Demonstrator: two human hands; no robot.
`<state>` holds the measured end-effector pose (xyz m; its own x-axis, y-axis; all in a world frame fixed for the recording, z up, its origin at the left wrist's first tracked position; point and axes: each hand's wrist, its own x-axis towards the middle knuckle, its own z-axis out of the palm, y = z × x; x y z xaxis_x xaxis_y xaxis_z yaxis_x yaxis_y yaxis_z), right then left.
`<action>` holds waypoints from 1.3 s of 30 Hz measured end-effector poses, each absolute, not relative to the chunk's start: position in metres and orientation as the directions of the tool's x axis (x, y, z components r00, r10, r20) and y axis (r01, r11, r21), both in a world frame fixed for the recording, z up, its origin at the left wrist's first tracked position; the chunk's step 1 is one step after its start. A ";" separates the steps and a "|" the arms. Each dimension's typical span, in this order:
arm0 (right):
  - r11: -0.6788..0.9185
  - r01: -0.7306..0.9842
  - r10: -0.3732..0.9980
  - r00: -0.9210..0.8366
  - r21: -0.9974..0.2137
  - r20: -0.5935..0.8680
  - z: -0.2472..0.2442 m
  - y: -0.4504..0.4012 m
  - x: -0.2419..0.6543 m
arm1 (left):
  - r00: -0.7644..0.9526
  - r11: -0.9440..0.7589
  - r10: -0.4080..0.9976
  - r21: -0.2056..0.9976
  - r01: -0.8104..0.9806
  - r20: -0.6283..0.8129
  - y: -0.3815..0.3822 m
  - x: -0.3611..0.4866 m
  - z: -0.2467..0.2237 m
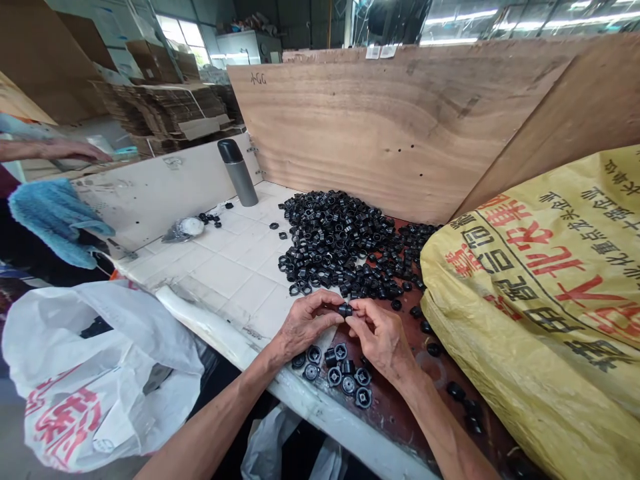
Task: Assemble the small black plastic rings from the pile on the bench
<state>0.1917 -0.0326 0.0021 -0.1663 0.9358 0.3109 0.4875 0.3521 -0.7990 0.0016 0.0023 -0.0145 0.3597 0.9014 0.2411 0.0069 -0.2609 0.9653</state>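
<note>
Both forearms reach in from the bottom of the frame, and the left hand (pixel 305 323) and right hand (pixel 380 340) meet near the tabletop's front edge. Each grip is narrow, with the fingertips pinching one ribbed black plastic fitting (pixel 345 309) between them, above a reddish-brown sheet (pixel 395 407). Just below the hands sits a cluster of round black fittings (pixel 335 373). Beyond lies a heap of glossy black rings (pixel 345 247) on the white tiled tabletop (pixel 235 273). A yellow woven sack (pixel 530 300) with red and black print slumps at right, and a crumpled white plastic bag (pixel 95 380) lies at lower left. A co-worker's hand (pixel 70 150) reaches in at upper left.
</note>
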 end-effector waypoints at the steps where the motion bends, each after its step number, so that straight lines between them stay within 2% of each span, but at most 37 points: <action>1: 0.347 0.503 0.938 -0.171 -0.791 0.303 0.003 -0.032 0.192 | 0.367 -0.278 0.895 0.960 0.018 0.253 0.002 0.001 -0.015; 10: 0.367 0.659 0.925 -0.180 -0.657 0.336 0.003 -0.031 0.191 | 0.456 -0.380 0.832 0.923 0.052 0.317 0.000 0.000 -0.011; 12: 0.355 0.650 0.928 -0.155 -0.672 0.339 0.001 -0.031 0.190 | 0.454 -0.377 0.835 0.924 0.061 0.311 0.001 0.001 -0.010; 15: 0.282 0.568 0.954 -0.084 -0.773 0.286 0.001 -0.032 0.188 | 0.436 -0.352 0.853 0.933 0.071 0.288 0.001 0.002 -0.011; 18: 0.228 0.467 0.971 -0.045 -0.854 0.235 0.005 -0.032 0.185 | 0.398 -0.287 0.885 0.956 0.058 0.242 0.001 0.002 -0.013; 23: 0.411 0.447 0.900 -0.060 -0.795 0.432 0.014 -0.032 0.185 | 0.386 -0.056 0.919 0.995 -0.077 0.082 -0.001 0.006 -0.009; 27: 0.422 0.429 0.898 -0.075 -0.798 0.434 0.012 -0.031 0.186 | 0.420 0.084 0.908 0.981 -0.173 -0.004 -0.001 0.008 -0.003; 34: 0.324 0.516 0.934 -0.044 -0.793 0.354 -0.003 -0.032 0.185 | 0.410 -0.164 0.895 0.984 -0.065 0.176 -0.002 0.007 -0.009; 39: 0.385 0.520 0.919 -0.142 -0.762 0.368 0.007 -0.033 0.188 | 0.375 -0.101 0.917 0.988 -0.119 0.139 -0.001 0.007 -0.008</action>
